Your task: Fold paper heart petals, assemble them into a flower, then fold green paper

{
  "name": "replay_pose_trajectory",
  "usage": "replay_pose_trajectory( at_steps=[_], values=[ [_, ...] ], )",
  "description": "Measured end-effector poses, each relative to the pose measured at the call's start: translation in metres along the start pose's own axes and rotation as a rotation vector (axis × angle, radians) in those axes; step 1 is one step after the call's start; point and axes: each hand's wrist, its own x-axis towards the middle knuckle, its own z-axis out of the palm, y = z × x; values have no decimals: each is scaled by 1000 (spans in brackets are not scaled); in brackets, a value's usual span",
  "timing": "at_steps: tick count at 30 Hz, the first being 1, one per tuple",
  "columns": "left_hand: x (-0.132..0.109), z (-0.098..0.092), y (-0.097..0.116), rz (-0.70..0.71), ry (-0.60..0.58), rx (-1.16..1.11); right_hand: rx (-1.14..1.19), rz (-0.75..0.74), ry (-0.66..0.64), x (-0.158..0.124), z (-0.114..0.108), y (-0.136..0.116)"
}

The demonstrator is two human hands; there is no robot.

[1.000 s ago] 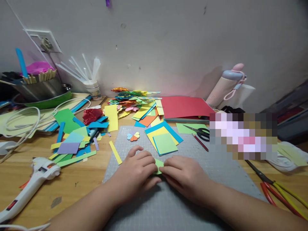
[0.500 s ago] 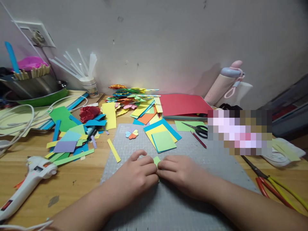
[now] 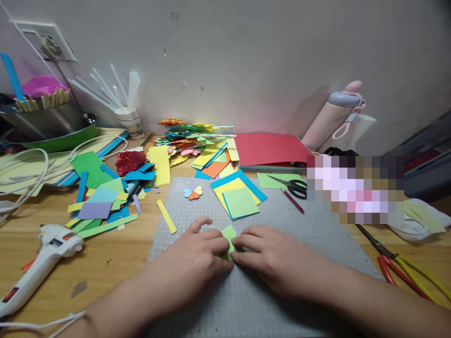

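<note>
Between my hands, on the grey cutting mat (image 3: 299,300), lies a small light green paper (image 3: 229,232), mostly covered by my fingers. My left hand (image 3: 200,251) presses on its left part with bent fingers, the index finger raised. From the right side my right hand (image 3: 268,253) pinches the paper's edge with thumb and fingertips. Whether the paper is folded beneath the fingers cannot be seen. Just beyond my hands is a stack of square papers, with a light green sheet (image 3: 241,203) on top. A paper flower (image 3: 193,192) with coloured heart-shaped petals lies farther left.
A white glue gun (image 3: 52,253) and paper scraps (image 3: 95,211) lie on the left. Black scissors (image 3: 294,186), a dark red pencil (image 3: 293,202) and red-and-yellow-handled pliers (image 3: 391,257) are on the right. A yellow strip (image 3: 167,217) crosses the mat's left edge.
More of the light green paper shows between my hands, as my fingers have shifted slightly along it. The camera view has also moved a little.
</note>
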Motion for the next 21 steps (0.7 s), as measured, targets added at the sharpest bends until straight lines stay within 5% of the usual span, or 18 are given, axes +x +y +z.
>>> replay_pose_trajectory(
  at_steps=[13, 21],
  values=[
    [3, 2, -7, -116, 38, -83, -3, 12, -49, 1, -5, -3],
    [8, 20, -9, -470, 112, -169, 22, 11, -60, 1, -4, -4]
  ],
)
